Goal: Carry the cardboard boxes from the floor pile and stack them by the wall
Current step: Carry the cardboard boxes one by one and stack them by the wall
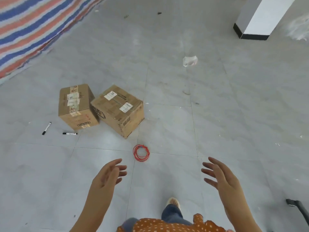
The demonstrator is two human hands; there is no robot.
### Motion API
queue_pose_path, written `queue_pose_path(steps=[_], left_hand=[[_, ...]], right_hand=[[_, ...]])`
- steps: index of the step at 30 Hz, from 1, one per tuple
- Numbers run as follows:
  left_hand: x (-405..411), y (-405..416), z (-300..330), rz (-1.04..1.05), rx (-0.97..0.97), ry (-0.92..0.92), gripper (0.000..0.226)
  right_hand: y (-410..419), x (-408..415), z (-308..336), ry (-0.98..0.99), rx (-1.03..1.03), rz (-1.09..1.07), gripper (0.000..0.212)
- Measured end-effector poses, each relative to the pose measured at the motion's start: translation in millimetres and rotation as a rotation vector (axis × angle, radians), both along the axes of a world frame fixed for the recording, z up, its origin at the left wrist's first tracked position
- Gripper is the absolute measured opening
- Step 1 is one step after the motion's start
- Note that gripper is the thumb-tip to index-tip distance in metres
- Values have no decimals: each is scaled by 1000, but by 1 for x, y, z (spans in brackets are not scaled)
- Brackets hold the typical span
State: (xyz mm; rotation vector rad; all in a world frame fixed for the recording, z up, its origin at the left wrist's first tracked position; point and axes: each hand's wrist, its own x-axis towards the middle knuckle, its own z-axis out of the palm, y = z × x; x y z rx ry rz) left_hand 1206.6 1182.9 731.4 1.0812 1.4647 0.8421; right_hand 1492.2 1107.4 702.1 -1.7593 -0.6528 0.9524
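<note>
Two taped cardboard boxes stand side by side on the grey tiled floor, ahead and to the left. The left box (pixel 76 106) is taller and carries several labels. The right box (pixel 119 110) is wider and touches it at a corner. My left hand (pixel 108 174) and my right hand (pixel 220 177) are stretched out in front of me, palms facing each other, fingers spread, holding nothing. Both hands are well short of the boxes.
A red wire coil (pixel 141 152) lies on the floor just before the boxes. Two black markers (pixel 46 128) (pixel 69 133) lie left of them. A striped tarp (pixel 33 27) covers the far left; a white pillar (pixel 260 19) stands far right. A clear plastic scrap (pixel 190 61) lies beyond.
</note>
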Motion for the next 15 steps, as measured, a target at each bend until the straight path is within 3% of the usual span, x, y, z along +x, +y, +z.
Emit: queue_pose_path(steps=[5,10,15], left_hand=[[36,37,-2,150,-73,-1,23],[33,77,-15,379,-119,36,22],[31,150,-28,442,-156,45,22]], right_hand=[[98,49,0,6,-49,177,22],[188,49,-18,19,-97,328,23],[279,44,-22,-1,-103,374,23]])
